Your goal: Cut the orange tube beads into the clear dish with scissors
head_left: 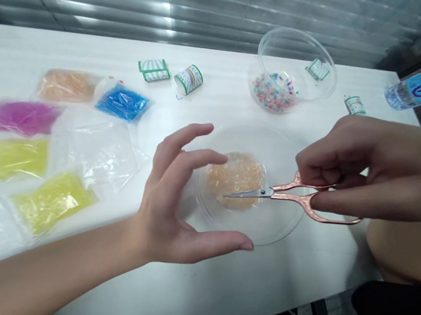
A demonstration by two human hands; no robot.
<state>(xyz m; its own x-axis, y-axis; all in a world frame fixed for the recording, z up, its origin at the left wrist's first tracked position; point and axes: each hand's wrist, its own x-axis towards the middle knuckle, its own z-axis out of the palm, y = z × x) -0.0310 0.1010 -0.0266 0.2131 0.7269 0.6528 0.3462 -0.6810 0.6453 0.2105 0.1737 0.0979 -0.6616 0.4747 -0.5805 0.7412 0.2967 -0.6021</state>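
A clear round plastic bowl [279, 232] stands on the white table with a layer of small pale orange pieces [242, 168] at its bottom. My right hand [374, 168] grips a pair of small scissors [289, 192] by their copper-coloured handles. The scissor blades are together and point left over the orange pieces. My left hand [185, 199] is at the bowl's left side, fingers spread and curved, thumb apart, with nothing in it. Whether its fingertips touch the bowl I cannot tell.
Clear bags with yellow [9, 158], purple [20, 118], orange [66, 86] and blue [122, 102] contents lie on the left. Behind are curled green-edged labels [189, 79] and another clear bowl [333, 84] beside multicoloured bits [272, 93]. A water bottle [420, 86] lies at the right.
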